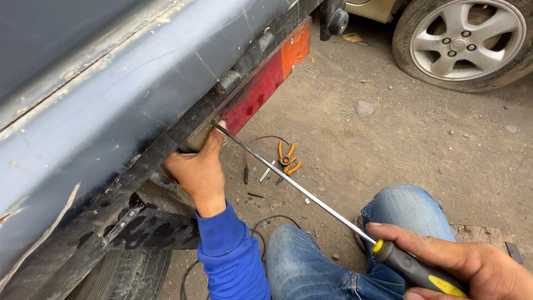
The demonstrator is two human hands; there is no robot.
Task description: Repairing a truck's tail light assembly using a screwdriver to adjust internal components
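The right hand (472,264) is closed around the black and yellow handle of a long screwdriver (294,186), low at the right of the view, above a knee in blue jeans (411,208). The thin metal shaft runs up and to the left from that handle, and its tip meets the lower edge of the red and orange tail light (266,83) just where the left hand's fingertip sits. The left hand (197,172), coming out of a blue sleeve (227,255), reaches up under the grey-blue vehicle body (127,94); its fingers press against the underside by the near end of the tail light, and the thumb side is tucked up behind the dark lower rail, so whether it grips anything there cannot be told. The tail light is a long strip fixed along the bottom of the body, red for most of its length and orange at the far end. On the bare dirt ground (400,144) between the tail light and the knees lie orange-handled pliers (287,161), with a few small dark and silver bits just beside them and a thin red wire near them. A black cable loops on the ground by the nearer knee. A tyre (122,275) shows under the body at lower left, and another car's wheel with a silver rim (472,36) stands at the top right, well apart from the hands.
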